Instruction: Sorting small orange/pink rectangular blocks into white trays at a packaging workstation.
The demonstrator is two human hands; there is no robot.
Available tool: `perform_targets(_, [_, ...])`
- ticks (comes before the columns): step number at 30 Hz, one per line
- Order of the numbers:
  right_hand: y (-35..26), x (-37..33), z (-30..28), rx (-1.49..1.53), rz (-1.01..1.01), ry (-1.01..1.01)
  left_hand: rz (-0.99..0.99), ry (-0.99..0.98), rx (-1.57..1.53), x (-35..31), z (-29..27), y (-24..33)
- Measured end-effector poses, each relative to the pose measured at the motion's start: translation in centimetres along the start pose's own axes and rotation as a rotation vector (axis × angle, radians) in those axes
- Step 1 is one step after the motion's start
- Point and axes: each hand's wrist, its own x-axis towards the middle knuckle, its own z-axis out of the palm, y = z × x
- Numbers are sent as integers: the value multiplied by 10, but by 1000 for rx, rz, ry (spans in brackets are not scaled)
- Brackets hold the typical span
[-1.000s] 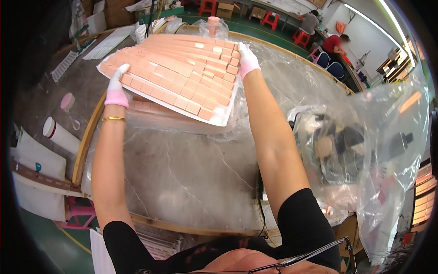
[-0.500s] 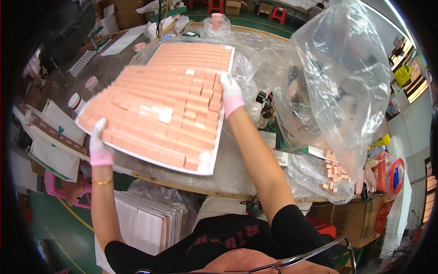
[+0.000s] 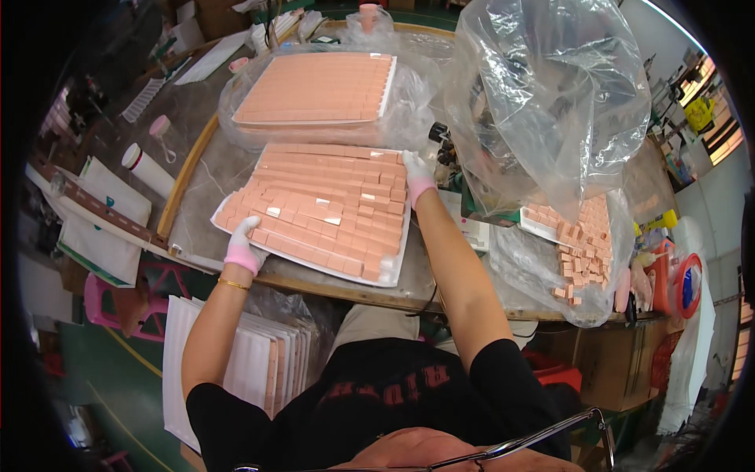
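A white tray packed with rows of peach-coloured blocks is at the near edge of the table. Some blocks sit unevenly, with a few pale gaps among the rows. My left hand, in a white glove with a pink cuff, grips the tray's near left edge, thumb over the blocks. At the far right corner, my right hand, gloved the same way, holds the rim. Its fingers are partly hidden. Just beyond lies a second tray of peach blocks in neat rows, on clear plastic.
A large clear plastic bag rises at the right, near a pile of loose peach blocks. A white cylinder lies at the left beside a curved wooden edge. Several white trays stand below the table's front.
The held tray has come down and toward me, and now looks flatter. Both hands moved with it, uncovering the tray behind. My view has shifted a little.
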Motion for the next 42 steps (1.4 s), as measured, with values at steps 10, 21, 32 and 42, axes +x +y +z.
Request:
perform_targets(10, [22, -37, -20, -940, -464, -30, -154, 165, 105, 3, -51, 29])
perform_targets(21, [-130, -193, -281, -1184, -226, 445, 921, -70, 1095, -25, 78, -18])
perform_targets(32, [-117, -116, -354, -1770, 36, 593, 1120, -578, 1525, 56, 201, -149])
perform_targets(42, [-72, -169, -249, -720, -141, 166, 1131, -563, 1884, 83, 192, -151])
